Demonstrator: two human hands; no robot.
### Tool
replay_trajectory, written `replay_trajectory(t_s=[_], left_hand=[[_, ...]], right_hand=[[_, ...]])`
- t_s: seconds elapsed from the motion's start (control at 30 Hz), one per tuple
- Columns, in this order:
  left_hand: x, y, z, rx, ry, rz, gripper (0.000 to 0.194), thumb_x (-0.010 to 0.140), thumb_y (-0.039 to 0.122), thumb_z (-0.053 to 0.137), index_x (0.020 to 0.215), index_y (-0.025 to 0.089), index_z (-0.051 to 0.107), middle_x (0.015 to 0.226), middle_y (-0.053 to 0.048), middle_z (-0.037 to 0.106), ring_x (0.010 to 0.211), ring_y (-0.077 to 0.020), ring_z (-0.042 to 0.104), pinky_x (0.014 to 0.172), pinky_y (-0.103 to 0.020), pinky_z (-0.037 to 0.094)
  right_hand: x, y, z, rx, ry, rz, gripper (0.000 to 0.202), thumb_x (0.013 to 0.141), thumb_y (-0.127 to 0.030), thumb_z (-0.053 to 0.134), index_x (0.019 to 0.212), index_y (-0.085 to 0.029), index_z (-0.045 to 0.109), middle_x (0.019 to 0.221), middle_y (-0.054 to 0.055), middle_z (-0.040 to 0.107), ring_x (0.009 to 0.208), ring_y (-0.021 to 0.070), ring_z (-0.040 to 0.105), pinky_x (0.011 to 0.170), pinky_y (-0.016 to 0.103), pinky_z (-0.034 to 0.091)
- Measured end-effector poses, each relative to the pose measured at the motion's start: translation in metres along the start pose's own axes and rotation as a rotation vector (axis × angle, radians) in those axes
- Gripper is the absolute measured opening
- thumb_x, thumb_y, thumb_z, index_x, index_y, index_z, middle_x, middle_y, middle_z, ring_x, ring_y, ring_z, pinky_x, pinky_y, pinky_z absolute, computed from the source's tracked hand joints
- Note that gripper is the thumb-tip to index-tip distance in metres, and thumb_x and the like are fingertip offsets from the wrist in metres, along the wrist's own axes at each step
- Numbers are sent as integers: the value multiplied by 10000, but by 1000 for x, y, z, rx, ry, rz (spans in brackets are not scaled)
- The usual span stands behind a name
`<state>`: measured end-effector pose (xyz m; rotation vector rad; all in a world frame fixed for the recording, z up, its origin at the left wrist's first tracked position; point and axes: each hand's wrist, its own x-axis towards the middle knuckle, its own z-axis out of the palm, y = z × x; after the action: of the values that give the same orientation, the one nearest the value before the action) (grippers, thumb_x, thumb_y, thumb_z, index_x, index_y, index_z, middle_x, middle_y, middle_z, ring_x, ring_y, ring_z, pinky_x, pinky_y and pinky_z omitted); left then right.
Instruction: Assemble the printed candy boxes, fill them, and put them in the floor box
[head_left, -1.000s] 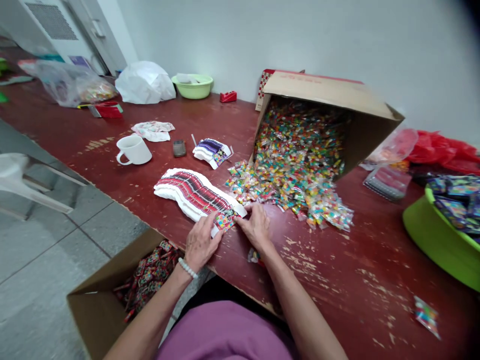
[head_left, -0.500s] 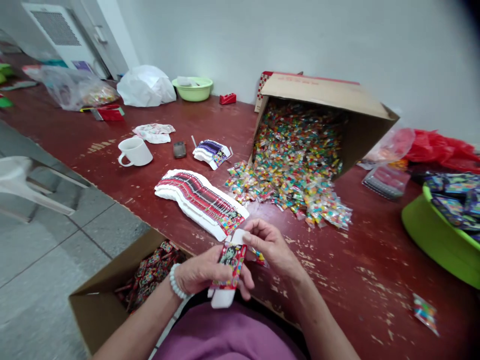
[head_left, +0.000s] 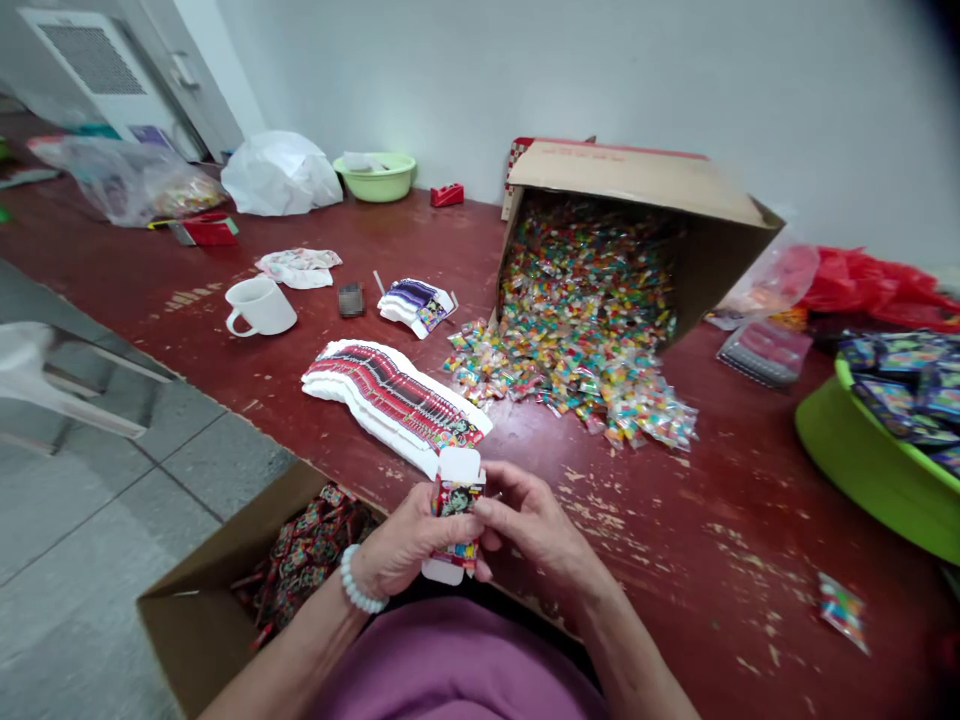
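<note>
Red printed card forms the small carton [head_left: 456, 500], gripped by the left hand [head_left: 405, 540] above the near edge of the table [head_left: 675, 560], both end flaps [head_left: 459, 463] open; its right side is touched by the right hand [head_left: 532, 520], whose full grasp cannot be told; light pressure is advised, with walls kept square and flaps folded along their creases.

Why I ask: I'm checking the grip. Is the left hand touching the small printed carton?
Touching. The head view shows the left hand holding the small printed carton, its thumb lying across the front.
</note>
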<state>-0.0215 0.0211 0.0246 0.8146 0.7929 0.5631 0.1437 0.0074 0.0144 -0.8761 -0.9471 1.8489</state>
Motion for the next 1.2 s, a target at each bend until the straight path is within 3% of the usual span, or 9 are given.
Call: replay_trajectory(t_s=[0.13, 0.27, 0.33, 0.5, 0.63, 0.73, 0.9, 1.07, 1.2], left_hand=[[8, -8, 2, 63, 88, 9, 359, 724, 389, 784, 901, 89, 696, 727, -62, 696, 536, -165, 660, 525, -257, 521], [10, -11, 1, 150, 190, 193, 343, 782, 314, 751, 1060, 141, 649, 969, -69, 708, 877, -198, 676, 754, -282, 554], [7, -12, 2, 152, 271, 267, 424, 786, 287, 749, 1156, 189, 565, 1058, -62, 692, 949, -206, 665, 790, -304, 561], [-2, -9, 11, 134, 362, 340, 679, 803, 275, 732, 1365, 258, 351, 953, -23, 687, 775, -172, 687, 714, -307, 576], [-3, -7, 11, 138, 304, 339, 635, 824, 281, 710, 1381, 245, 407, 976, -36, 677, 835, -176, 679, 745, -284, 563], [-1, -9, 5, 163, 270, 348, 538, 844, 306, 687, 1333, 249, 469, 890, -13, 674, 765, -155, 656, 707, -268, 548], [0, -13, -2, 270, 296, 355, 365, 842, 321, 682, 1186, 237, 594, 806, -2, 660, 692, -136, 602, 610, -211, 478], [-2, -11, -1, 137, 205, 310, 288, 864, 307, 672, 1128, 242, 578, 742, 30, 634, 632, -102, 570, 595, -193, 456], [-3, -13, -2, 93, 182, 274, 274, 877, 316, 662, 1119, 229, 567, 787, 18, 652, 666, -106, 587, 626, -207, 473]], right_hand=[[1, 10, -1, -220, 203, -72, 262, 847, -431, 670, 898, -174, 679, 607, -32, 566, 439, 91, 501, 433, 212, 413], [4, 5, -3, -385, 370, -216, 223, 850, -387, 656, 822, -171, 705, 776, 22, 663, 637, 136, 577, 610, 246, 477], [4, 3, -5, -393, 379, -219, 212, 860, -373, 646, 882, -171, 706, 794, 27, 677, 693, 150, 587, 658, 254, 478], [5, 9, -2, -190, 458, -258, 407, 822, -330, 706, 1186, -235, 551, 794, -27, 636, 711, 141, 593, 670, 248, 491], [4, 16, 0, -179, 446, -322, 251, 830, -312, 705, 1048, -223, 619, 841, -12, 650, 753, 133, 590, 716, 243, 475], [3, 16, -2, -195, 423, -305, 189, 836, -344, 697, 963, -206, 675, 822, -3, 660, 733, 136, 578, 693, 243, 463], [2, 9, -4, -224, 416, -249, 204, 816, -383, 712, 894, -195, 733, 808, 8, 705, 723, 148, 590, 703, 257, 464], [-1, 4, -8, -269, 359, -206, 246, 843, -417, 684, 923, -196, 756, 830, 18, 711, 749, 159, 592, 727, 269, 455], [0, 6, -14, -146, 282, -74, 252, 832, -420, 707, 904, -181, 738, 809, 22, 695, 713, 144, 584, 696, 263, 457]])
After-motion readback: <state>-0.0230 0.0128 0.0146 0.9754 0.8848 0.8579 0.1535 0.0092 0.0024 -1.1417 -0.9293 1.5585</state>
